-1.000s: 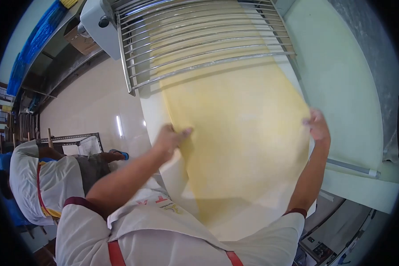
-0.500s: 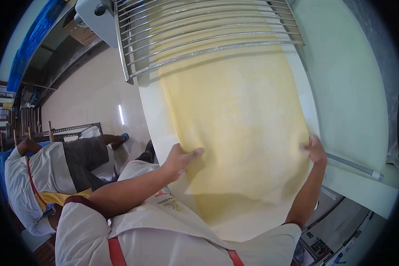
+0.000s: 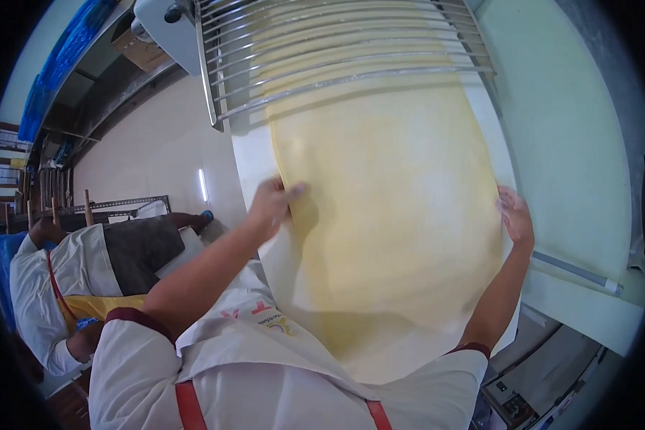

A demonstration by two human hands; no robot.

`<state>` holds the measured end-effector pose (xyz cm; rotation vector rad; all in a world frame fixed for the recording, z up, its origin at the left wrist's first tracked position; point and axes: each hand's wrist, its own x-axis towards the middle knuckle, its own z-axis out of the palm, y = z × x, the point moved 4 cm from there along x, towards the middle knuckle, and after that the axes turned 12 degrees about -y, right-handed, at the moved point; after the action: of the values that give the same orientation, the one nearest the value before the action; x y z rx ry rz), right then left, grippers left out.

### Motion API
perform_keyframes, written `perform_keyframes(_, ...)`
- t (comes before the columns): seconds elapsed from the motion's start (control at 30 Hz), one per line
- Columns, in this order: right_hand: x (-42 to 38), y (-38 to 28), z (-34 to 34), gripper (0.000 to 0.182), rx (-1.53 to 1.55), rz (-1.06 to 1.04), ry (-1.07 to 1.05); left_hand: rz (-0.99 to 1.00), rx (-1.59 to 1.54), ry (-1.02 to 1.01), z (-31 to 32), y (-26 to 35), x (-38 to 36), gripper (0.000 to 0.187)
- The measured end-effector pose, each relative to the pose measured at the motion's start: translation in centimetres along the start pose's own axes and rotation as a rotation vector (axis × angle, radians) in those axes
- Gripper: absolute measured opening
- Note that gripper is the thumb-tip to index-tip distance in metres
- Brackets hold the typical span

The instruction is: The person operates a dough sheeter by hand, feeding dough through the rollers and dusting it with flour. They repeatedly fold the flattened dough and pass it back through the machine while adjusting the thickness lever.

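Note:
A wide, pale yellow dough sheet point(image 3: 387, 186) lies along a white belt point(image 3: 247, 154), running out from beneath a metal bar guard point(image 3: 351, 80). On its left edge, my left hand point(image 3: 272, 204) is closed, with the thumb on top and the other fingers partly hidden at the side. My right hand point(image 3: 516, 216) is at the opposite edge, its fingers curled against the border of the dough. Towards my body the near end of the sheet lies in shadow.
Another person point(image 3: 86, 265) in a white top and dark shorts is at the left. A grey machine housing point(image 3: 166, 32) adjoins the guard. On the right are a pale green surface point(image 3: 559, 136) and a grey rod point(image 3: 580, 272). A cardboard box point(image 3: 140, 50) sits on a shelf.
My left hand has moved up along the dough's left edge, away from my body. My right hand has shifted slightly farther up the right edge.

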<state>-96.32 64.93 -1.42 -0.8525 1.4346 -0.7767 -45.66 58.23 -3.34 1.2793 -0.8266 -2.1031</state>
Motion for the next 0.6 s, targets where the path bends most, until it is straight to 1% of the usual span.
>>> perform_keyframes(0.07,-1.6,1.4,-0.3,0.054,-0.024,-0.027,-0.148,-0.080,0.069,0.003,1.7,-2.9,-2.5,0.030)
perform_keyframes(0.1,-1.8,1.5,0.3,0.061,-0.004,-0.025,-0.224,-0.050,0.082,0.002,2.5,-3.4,-3.0,0.030)
perform_keyframes(0.17,-0.4,-0.3,1.1,0.060,-0.150,-0.030,-0.231,-0.001,0.105,0.008,3.4,-4.3,-3.9,0.028)
perform_keyframes(0.2,0.0,-1.6,1.5,0.059,-0.222,-0.029,-0.232,-0.009,0.120,-0.008,3.1,-3.3,-3.9,0.028)
perform_keyframes(0.27,0.2,-5.4,-0.2,0.055,-0.092,-0.194,-0.224,0.018,0.157,-0.041,1.7,1.0,-2.3,0.028)
perform_keyframes(0.3,0.4,-6.6,-1.0,0.053,-0.021,-0.277,-0.227,0.056,0.128,-0.051,1.5,3.4,-2.3,0.028)
perform_keyframes(0.33,1.1,-6.9,-1.1,0.050,0.015,-0.274,-0.224,0.083,0.100,-0.059,1.1,5.3,-2.3,0.029)
perform_keyframes(0.4,2.3,-8.0,-1.8,0.045,0.083,-0.270,-0.206,0.123,0.058,-0.065,-0.7,6.7,-1.1,0.028)
perform_keyframes(0.43,5.4,-3.8,-4.7,0.041,0.046,-0.309,-0.028,0.100,0.033,-0.031,-1.2,6.8,-0.3,0.026)
perform_keyframes(0.47,5.3,-3.6,-3.7,0.040,0.007,-0.235,-0.004,0.105,-0.021,-0.016,-1.8,5.8,1.0,0.026)
perform_keyframes(0.53,4.7,-2.8,0.5,0.039,-0.067,-0.072,0.035,0.102,-0.133,0.023,-3.2,3.5,3.5,0.025)
perform_keyframes(0.57,3.7,-2.7,0.7,0.041,-0.013,-0.110,0.059,0.176,-0.143,-0.005,-2.6,3.2,3.1,0.023)
perform_keyframes(0.6,2.8,-2.1,0.5,0.042,-0.025,-0.068,0.023,0.121,-0.097,-0.018,-2.0,2.6,2.3,0.025)
